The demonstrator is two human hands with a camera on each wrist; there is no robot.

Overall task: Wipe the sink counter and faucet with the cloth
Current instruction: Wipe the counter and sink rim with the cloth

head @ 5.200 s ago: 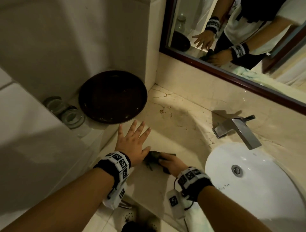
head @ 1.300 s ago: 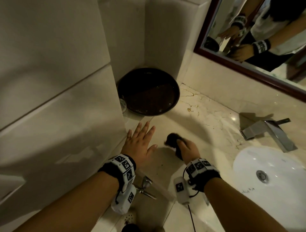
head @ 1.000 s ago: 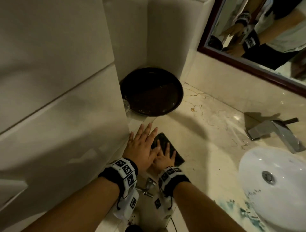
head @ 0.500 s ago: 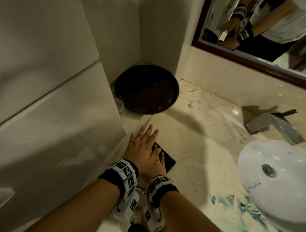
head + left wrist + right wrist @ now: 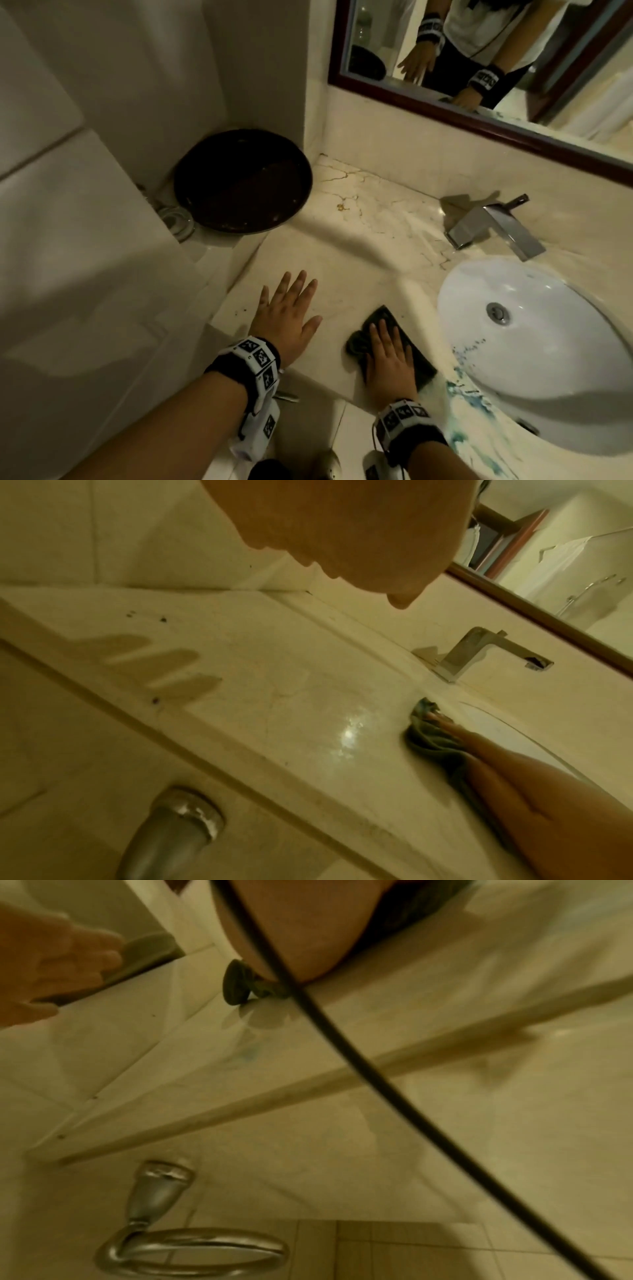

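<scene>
Much of the cloth [image 5: 416,356] is being covered by the right hand [image 5: 388,363] near the counter's [image 5: 342,274] front edge. The basin [image 5: 548,342] is being cropped at the head view's right edge. Glass jars [image 5: 176,219] at the counter's back left corner are being hidden partly behind the dark round tray [image 5: 243,181]. The right wrist view is being blurred throughout; the cloth there is being reduced to a dark lump [image 5: 236,984]. In the left wrist view, the left hand's [image 5: 342,528] fingers are being cut off by the top edge.
</scene>
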